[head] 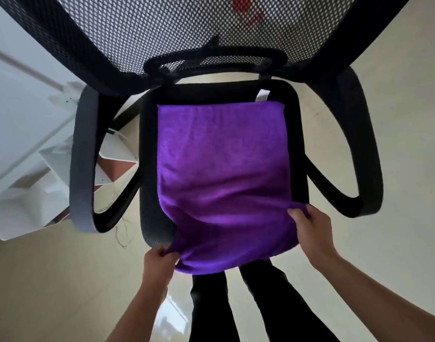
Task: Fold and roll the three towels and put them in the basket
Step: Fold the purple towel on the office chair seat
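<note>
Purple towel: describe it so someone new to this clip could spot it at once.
Find the black mesh-backed chair filling the view. On its seat lies the purple towel, overhanging the front edge, its near corners pinched by the left hand and right hand. It is the only cloth and the only purple thing in view.

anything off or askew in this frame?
Nothing damaged or spilled. The purple towel lies flat on the chair seat, but its near edge overhangs the seat front, lifted where the left hand and right hand pinch its corners. A white tag pokes out past its far edge.
</note>
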